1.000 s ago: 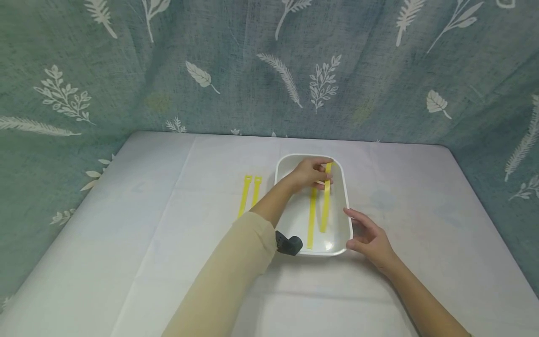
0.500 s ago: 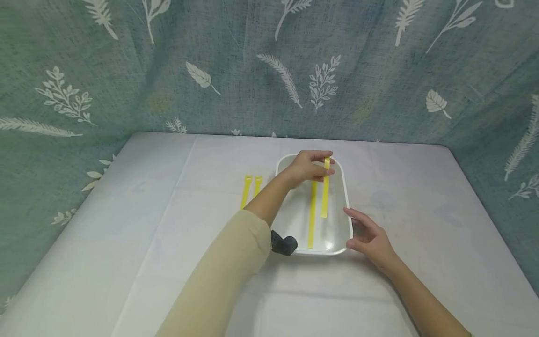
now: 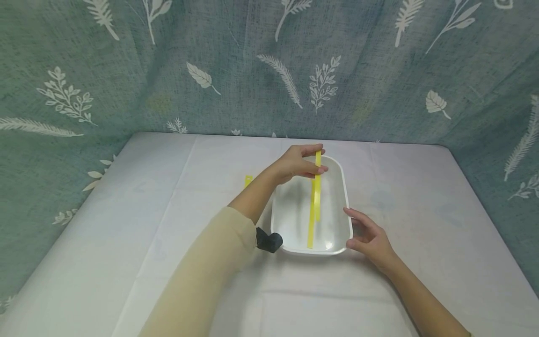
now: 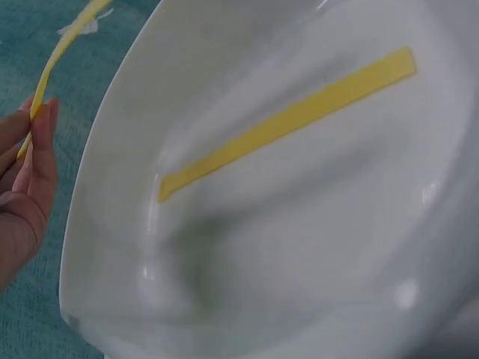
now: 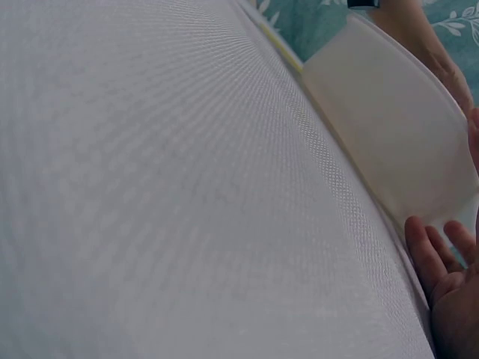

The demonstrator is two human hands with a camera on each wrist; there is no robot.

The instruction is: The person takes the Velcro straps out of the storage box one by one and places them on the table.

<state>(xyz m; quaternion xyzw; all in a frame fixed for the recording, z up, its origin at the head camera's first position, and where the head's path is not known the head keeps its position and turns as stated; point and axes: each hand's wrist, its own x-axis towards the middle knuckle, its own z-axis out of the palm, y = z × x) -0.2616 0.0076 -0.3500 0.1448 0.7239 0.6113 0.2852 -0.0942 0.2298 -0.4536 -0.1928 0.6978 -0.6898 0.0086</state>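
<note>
My left hand [image 3: 296, 164] pinches a yellow cable strap [image 3: 317, 201] near its upper end, over the far part of a white plastic tub [image 3: 346, 192]. The strap hangs down above the tub's floor. In the left wrist view the fingers hold the same strap [image 4: 71, 34] beyond the tub's rim. A second yellow strap [image 4: 292, 120] lies flat inside the tub. My right hand [image 3: 372, 238] rests against the tub's right side, fingertips at the rim and thumb near the front corner. The right wrist view shows its fingers [image 5: 425, 250] along the tub's outer wall [image 5: 389, 120].
The slotted head of another yellow strap [image 3: 248, 181] shows on the white tablecloth [image 3: 189, 201], left of the tub; my left forearm hides what lies below it. A black wrist camera [image 3: 269, 242] is by the tub's front left corner. A leaf-patterned curtain [image 3: 236, 89] hangs behind the table.
The left hand has risen and moved left and away, carrying the strap up and over the one lying in the tub. The left forearm covers one more tabletop strap. The right hand stays put.
</note>
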